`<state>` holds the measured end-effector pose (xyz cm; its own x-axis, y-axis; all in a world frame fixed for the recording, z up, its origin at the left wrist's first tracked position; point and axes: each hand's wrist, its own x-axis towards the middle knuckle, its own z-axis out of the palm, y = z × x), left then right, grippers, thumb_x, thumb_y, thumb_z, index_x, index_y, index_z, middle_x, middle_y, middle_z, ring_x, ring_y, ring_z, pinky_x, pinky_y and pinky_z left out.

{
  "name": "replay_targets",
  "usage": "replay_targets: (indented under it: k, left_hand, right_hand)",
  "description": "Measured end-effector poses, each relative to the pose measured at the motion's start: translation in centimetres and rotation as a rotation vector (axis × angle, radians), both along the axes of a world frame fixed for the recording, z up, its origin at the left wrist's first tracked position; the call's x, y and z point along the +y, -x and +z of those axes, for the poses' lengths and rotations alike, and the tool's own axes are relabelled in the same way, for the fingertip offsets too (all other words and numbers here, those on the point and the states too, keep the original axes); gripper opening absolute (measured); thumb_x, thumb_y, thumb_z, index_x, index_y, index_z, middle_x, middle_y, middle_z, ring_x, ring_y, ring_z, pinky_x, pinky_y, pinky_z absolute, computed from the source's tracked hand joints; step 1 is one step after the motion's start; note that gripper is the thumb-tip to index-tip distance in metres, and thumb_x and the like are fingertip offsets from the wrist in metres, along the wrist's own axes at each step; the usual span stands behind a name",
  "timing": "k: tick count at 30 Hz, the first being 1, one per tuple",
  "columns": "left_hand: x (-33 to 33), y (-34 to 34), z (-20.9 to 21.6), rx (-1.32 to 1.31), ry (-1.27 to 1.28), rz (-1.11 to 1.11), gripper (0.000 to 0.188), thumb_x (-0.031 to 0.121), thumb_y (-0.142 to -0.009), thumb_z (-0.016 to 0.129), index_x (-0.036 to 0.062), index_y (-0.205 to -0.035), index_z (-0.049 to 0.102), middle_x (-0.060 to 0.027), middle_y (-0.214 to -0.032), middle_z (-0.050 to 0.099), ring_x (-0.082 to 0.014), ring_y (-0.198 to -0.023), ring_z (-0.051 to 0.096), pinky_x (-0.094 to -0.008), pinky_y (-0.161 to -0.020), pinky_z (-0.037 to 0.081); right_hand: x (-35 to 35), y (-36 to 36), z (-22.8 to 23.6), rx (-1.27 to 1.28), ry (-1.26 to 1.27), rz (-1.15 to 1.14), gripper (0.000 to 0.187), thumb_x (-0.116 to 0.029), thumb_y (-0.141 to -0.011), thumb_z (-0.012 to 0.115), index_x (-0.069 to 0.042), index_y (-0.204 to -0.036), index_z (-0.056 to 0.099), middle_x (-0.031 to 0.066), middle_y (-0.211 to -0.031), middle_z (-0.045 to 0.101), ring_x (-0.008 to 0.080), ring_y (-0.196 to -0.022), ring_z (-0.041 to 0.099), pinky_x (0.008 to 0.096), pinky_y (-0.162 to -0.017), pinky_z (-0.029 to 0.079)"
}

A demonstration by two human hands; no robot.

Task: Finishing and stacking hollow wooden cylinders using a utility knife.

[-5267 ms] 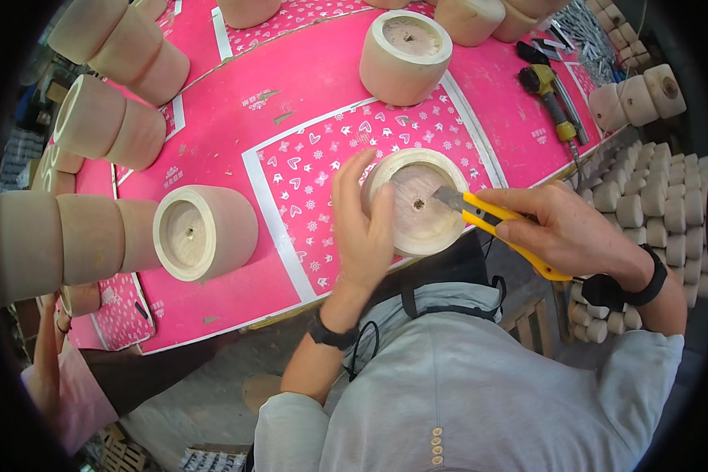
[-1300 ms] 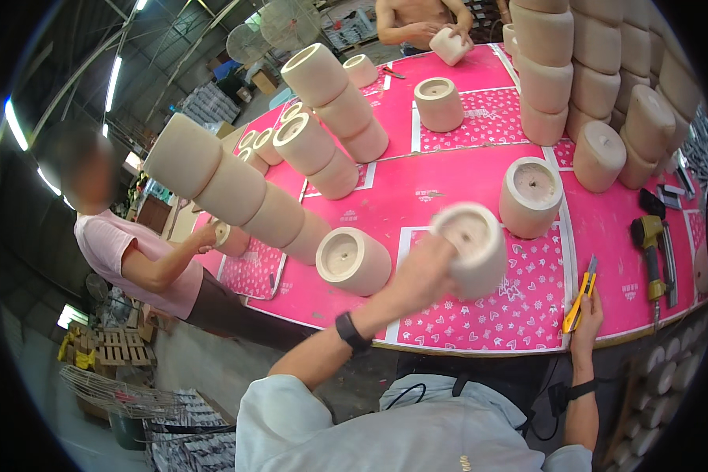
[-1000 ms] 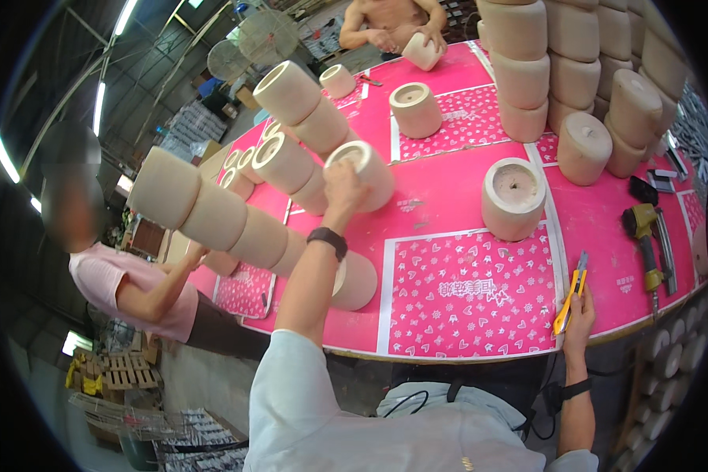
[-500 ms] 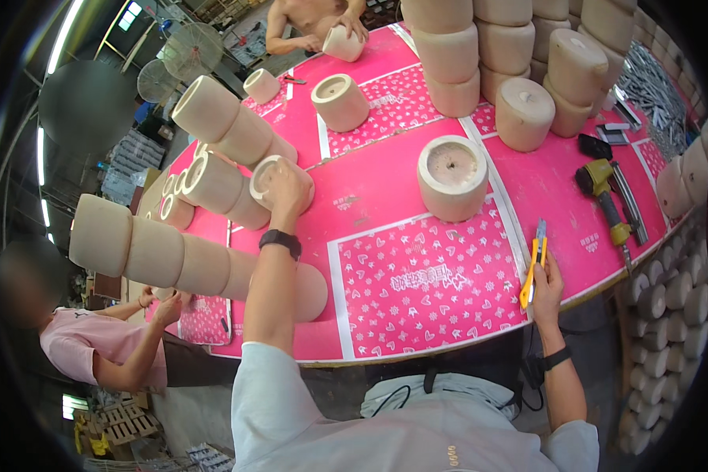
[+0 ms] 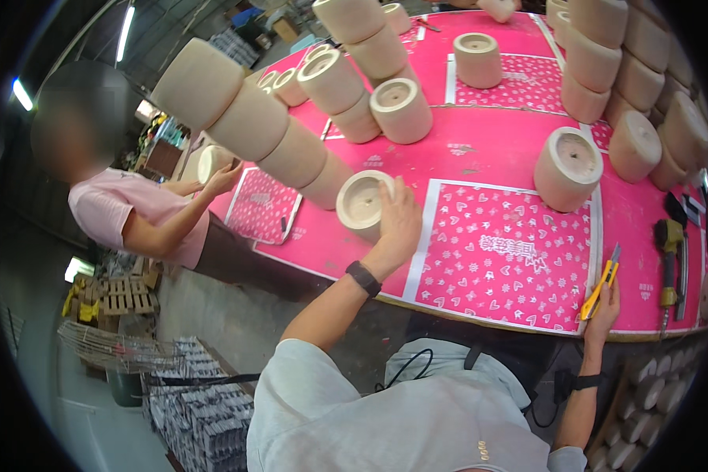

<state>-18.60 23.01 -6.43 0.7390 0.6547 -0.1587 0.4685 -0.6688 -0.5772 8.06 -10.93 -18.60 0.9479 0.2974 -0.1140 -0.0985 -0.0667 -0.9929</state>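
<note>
My left hand (image 5: pixel 401 214) grips the rim and side of a round cream block (image 5: pixel 360 203) with a hollowed top, its fingers curled over the edge. That block stands at the foot of a tall stack of like blocks (image 5: pixel 247 118). At the table's near edge, my right hand (image 5: pixel 603 309) is closed around a yellow utility knife (image 5: pixel 602 285), its blade end pointing away from me. Between the hands lies a pink patterned sheet (image 5: pixel 503 259) with white borders. A single hollow-topped block (image 5: pixel 569 169) stands at its far right corner.
More blocks (image 5: pixel 401 112) stand farther back, with tall stacks (image 5: pixel 594 59) at the far right. A yellow and black nail gun (image 5: pixel 669 259) lies on the right of the pink table (image 5: pixel 480 141). To the left, a person in a pink shirt (image 5: pixel 161 208) holds a block.
My left hand has left a block farther back and now grips one nearer me. The whole view has swung left. My right hand keeps the knife near the table edge.
</note>
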Motion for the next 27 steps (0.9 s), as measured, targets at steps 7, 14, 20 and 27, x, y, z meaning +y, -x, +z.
replay_targets:
  k: [7,14,20,27]
  left_hand:
    - [-1.4,6.1,-1.0,-0.077,-0.011,-0.184,0.037,0.021,-0.082,0.060,0.0092,-0.117,0.065,-0.0133,-0.135,0.050,-0.0328,-0.140,0.031,-0.0643,-0.111,0.020]
    - [0.7,16.2,-1.5,-0.223,0.071,-0.122,0.034,0.011,-0.079,0.060,0.0078,-0.112,0.066,-0.0100,-0.131,0.055,-0.0312,-0.139,0.036,-0.0637,-0.112,0.020]
    - [1.7,18.1,-1.4,-0.580,0.105,-0.133,0.027,0.000,-0.074,0.063,0.0075,-0.099,0.067,-0.0109,-0.122,0.060,-0.0339,-0.132,0.045,-0.0617,-0.112,0.021]
    - [-3.7,1.3,-2.7,-0.932,0.558,-0.329,0.045,0.004,-0.079,0.070,0.0042,-0.122,0.058,-0.0183,-0.128,0.055,-0.0373,-0.126,0.048,-0.0510,-0.109,0.033]
  right_hand:
    - [-0.5,-0.5,-0.9,0.025,-0.014,-0.002,0.044,-0.023,-0.102,0.052,0.000,-0.138,0.047,0.0057,-0.096,0.063,0.0082,-0.081,0.058,0.0209,-0.066,0.047]
    - [-0.6,-0.7,-0.8,0.034,0.027,0.058,0.046,-0.023,-0.103,0.048,0.001,-0.143,0.044,0.0065,-0.108,0.060,0.0108,-0.095,0.057,0.0236,-0.080,0.047]
    - [-0.2,-0.2,-0.9,0.000,-0.123,0.043,0.042,-0.021,-0.102,0.051,0.000,-0.138,0.047,0.0047,-0.104,0.061,0.0094,-0.087,0.058,0.0235,-0.073,0.049]
    - [0.2,0.0,-0.1,0.003,-0.013,-0.044,0.042,-0.011,-0.099,0.052,0.003,-0.138,0.047,0.0083,-0.118,0.060,0.0134,-0.094,0.059,0.0268,-0.081,0.049]
